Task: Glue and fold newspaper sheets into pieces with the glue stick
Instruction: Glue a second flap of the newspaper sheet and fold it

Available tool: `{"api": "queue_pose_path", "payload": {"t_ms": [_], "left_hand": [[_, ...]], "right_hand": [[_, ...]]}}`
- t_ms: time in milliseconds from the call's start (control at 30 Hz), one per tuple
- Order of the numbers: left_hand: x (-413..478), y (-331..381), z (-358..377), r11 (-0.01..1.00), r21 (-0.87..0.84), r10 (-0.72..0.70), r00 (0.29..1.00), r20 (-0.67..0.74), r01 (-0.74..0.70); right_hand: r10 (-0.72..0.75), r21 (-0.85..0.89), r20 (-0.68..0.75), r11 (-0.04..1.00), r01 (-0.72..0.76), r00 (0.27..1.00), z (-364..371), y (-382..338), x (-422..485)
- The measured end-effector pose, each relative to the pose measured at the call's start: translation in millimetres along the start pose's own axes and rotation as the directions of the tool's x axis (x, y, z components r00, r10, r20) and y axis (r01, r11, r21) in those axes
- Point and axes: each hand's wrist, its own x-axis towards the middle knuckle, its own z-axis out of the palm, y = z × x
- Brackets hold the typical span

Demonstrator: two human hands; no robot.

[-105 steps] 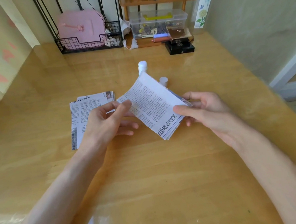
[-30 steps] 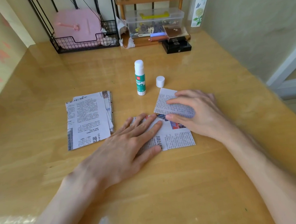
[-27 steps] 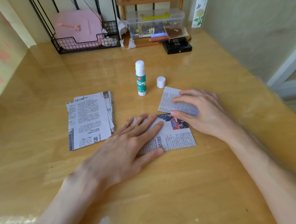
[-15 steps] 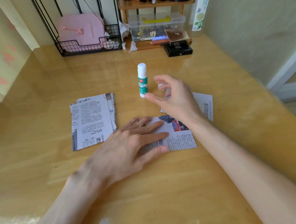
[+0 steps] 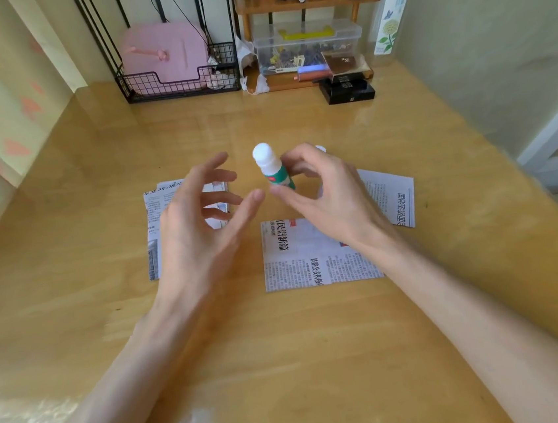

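Glue stick (image 5: 275, 172) has left the tabletop: your right hand (image 5: 327, 196) now pinches it, tilted, above the folded newspaper piece (image 5: 303, 257). Your left hand (image 5: 196, 227) has lifted off that piece, fingers spread wide, holding nothing. Gluing looks next; 1 loose sheet (image 5: 389, 196) waits right.

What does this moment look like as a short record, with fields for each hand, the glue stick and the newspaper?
right hand: grips the glue stick
glue stick: tilted, white end up
left hand: open, fingers spread, holds nothing, beside the glue stick
folded sheet: flat on the table, near the hands
loose sheet: flat, to the right
stack of pieces: left, partly behind the left hand
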Motion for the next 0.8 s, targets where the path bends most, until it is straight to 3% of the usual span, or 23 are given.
{"api": "queue_pose_path", "payload": {"t_ms": [100, 367, 533, 800], "left_hand": [[-1, 3, 1, 0.999, -0.041, -0.008, 0.998, 0.059, 0.011], [-8, 2, 6, 0.949, 0.148, 0.278, 0.960, 0.028, -0.279], [-8, -6, 8, 0.901, 0.222, 0.367, 0.928, 0.061, -0.371], [-8, -6, 8, 0.933, 0.156, 0.337, 0.940, -0.054, -0.325]], "right_hand": [[-0.028, -0.033, 0.066, 0.999, 0.030, 0.997, -18, -6, -18], [0.013, -0.038, 0.083, 0.999, -0.010, 0.996, -30, -7, -41], [0.035, -0.022, 0.093, 0.999, -0.033, 0.995, -26, -4, -44], [0.013, -0.010, 0.103, 1.000, -0.012, 0.995, -23, -2, -45]]}}
